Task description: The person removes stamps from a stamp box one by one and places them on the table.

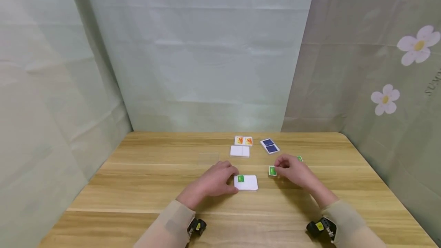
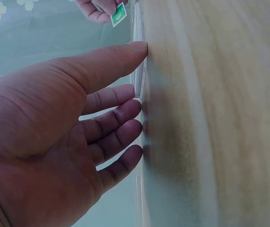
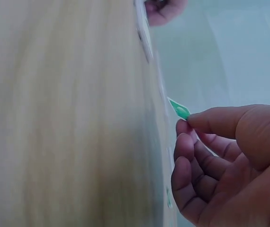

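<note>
My right hand pinches a small square green sticker with a white border between thumb and forefinger, to the right of a stack of white cards. The right wrist view shows the pinched sticker tilted, the other fingers curled below it. A similar green square lies on the top card near its upper left. At the stack's left end rests my left hand, thumb by the near corner and forefinger by the far one. Its fingers are loosely extended, tips down at the wooden tabletop.
Farther back lie a card with two orange pictures, a blank white card and a dark blue card pair. A clear flat sheet lies beyond my left hand. Another green square shows behind my right hand. Cloth walls surround the table.
</note>
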Demonstrator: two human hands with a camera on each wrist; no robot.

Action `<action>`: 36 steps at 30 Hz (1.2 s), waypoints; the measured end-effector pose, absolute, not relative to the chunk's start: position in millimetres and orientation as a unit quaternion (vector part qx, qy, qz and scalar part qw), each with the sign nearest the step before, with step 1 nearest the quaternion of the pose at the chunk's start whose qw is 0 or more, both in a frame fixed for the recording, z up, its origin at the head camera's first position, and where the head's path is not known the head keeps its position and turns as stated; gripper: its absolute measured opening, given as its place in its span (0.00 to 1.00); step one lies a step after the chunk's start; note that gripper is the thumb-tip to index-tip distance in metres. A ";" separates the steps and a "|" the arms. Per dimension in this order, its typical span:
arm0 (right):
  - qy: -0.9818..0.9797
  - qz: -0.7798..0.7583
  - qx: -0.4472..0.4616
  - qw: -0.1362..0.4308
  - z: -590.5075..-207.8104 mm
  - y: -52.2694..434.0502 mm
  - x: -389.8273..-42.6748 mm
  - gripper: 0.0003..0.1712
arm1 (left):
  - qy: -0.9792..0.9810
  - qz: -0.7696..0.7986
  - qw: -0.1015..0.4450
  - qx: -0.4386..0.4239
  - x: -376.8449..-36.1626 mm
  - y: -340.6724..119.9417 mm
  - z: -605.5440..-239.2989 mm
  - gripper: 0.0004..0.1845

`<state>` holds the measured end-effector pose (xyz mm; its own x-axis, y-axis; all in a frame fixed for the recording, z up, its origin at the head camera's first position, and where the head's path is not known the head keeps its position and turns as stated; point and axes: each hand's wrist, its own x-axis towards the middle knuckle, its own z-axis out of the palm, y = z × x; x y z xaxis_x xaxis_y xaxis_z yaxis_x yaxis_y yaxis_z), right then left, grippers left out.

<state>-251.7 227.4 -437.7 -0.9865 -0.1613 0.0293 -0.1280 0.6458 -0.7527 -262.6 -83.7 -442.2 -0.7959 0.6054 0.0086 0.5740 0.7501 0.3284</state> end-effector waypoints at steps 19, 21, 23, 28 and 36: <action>0.921 -0.385 -0.064 0.008 -435.2 278.5 -261.8 0.06 | 0.930 0.168 0.055 0.322 -261.7 -86.9 -441.3 0.26; 0.922 -0.383 -0.063 0.005 -436.1 281.1 -262.6 0.06 | 0.931 0.168 0.055 0.319 -262.5 -85.4 -441.5 0.27; 0.921 -0.384 -0.063 0.005 -436.5 282.1 -263.6 0.06 | 0.932 0.167 0.054 0.318 -263.1 -85.0 -442.0 0.27; 0.922 -0.382 -0.059 0.004 -436.9 282.5 -264.5 0.06 | 0.932 0.163 0.052 0.320 -264.6 -84.3 -442.4 0.27; 0.925 -0.376 -0.059 0.002 -437.1 281.3 -264.5 0.05 | 0.931 0.164 0.051 0.323 -263.8 -84.8 -444.0 0.27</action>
<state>-264.5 281.3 -437.1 -0.9931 -0.1103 0.0397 -0.1066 0.7100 -0.6960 -263.8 -84.8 -444.0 -0.7863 0.6178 0.0101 0.5842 0.7381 0.3375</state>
